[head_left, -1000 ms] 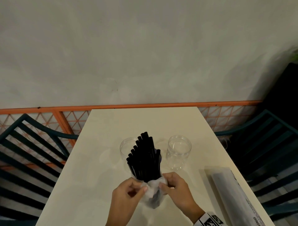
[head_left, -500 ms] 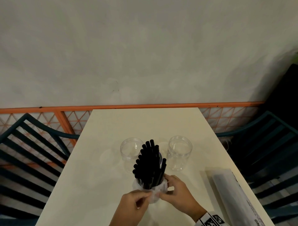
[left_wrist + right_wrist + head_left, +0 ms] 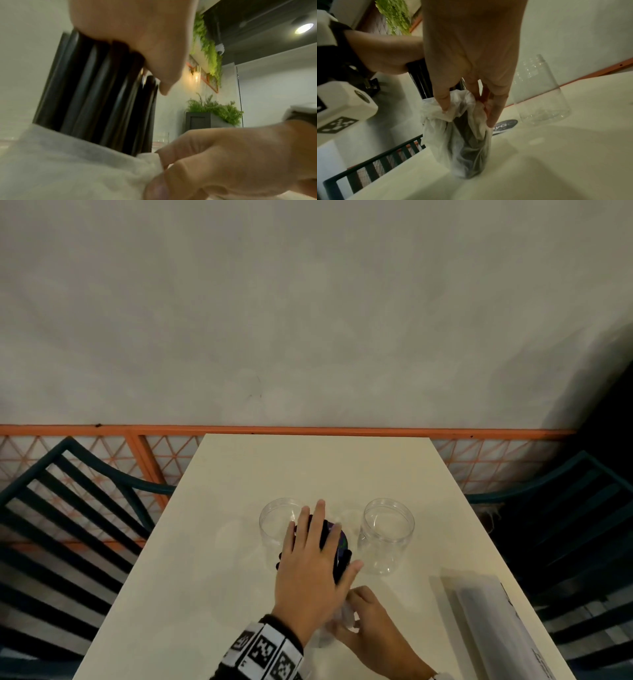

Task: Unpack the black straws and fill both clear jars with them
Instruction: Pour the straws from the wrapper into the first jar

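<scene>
A bundle of black straws (image 3: pixel 340 546) stands upright on the cream table (image 3: pixel 308 467), between two clear jars, one on the left (image 3: pixel 274 518) and one on the right (image 3: pixel 388 535). Both jars look empty. My left hand (image 3: pixel 318 542) lies flat on the straw tops with straight fingers; from the left wrist the palm (image 3: pixel 137 33) presses on the straws (image 3: pixel 96 94). My right hand (image 3: pixel 370 621) pinches the white plastic wrapper (image 3: pixel 346 614), bunched low round the bundle (image 3: pixel 462 142). The straws' lower ends are hidden in it.
A long white wrapped pack (image 3: pixel 496 628) lies at the table's right front edge. Dark slatted chairs stand on the left (image 3: pixel 68 508) and right (image 3: pixel 565 508). An orange rail (image 3: pixel 308 430) and a plain wall are behind the table.
My left hand let go of the wrapper and moved up onto the straw tops. The wrapper has been slid further down the bundle. The right hand stays low on it.
</scene>
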